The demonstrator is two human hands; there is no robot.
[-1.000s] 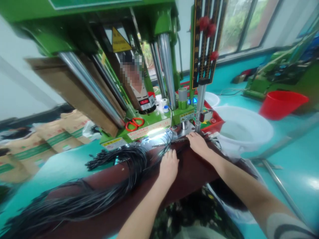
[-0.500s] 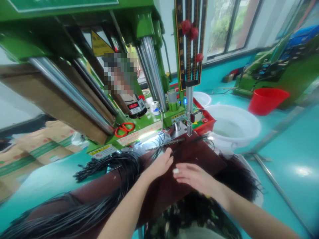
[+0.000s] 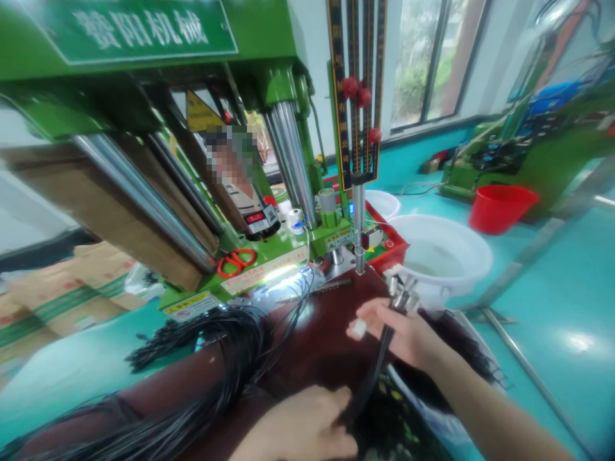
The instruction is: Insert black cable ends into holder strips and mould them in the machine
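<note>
A bundle of black cables [image 3: 379, 355] with metallic ends slants over the front of the dark red table [image 3: 331, 317]. Near its upper end my right hand [image 3: 401, 330] is closed round it; one fingertip has a white cover. My left hand [image 3: 307, 422], lower and blurred, has its fingers curled at the bundle's lower part. A large coil of black cables [image 3: 240, 339] lies along the table's left side. Behind the table is a green press [image 3: 269, 262], its work area lit. A thin metal tool [image 3: 331, 286] lies before it.
Orange-handled scissors [image 3: 236, 262] and a white spool [image 3: 295, 221] rest on the press base. At the right are a white tub [image 3: 442, 256], a red bucket [image 3: 500, 208] and a container of dark strands [image 3: 461, 358]. Paper sacks [image 3: 81, 294] stand at the left.
The right hand has moved up and right and closed round the cable bundle. My left hand has come down toward me. The bundle now slants toward my body, and the view has tilted up.
</note>
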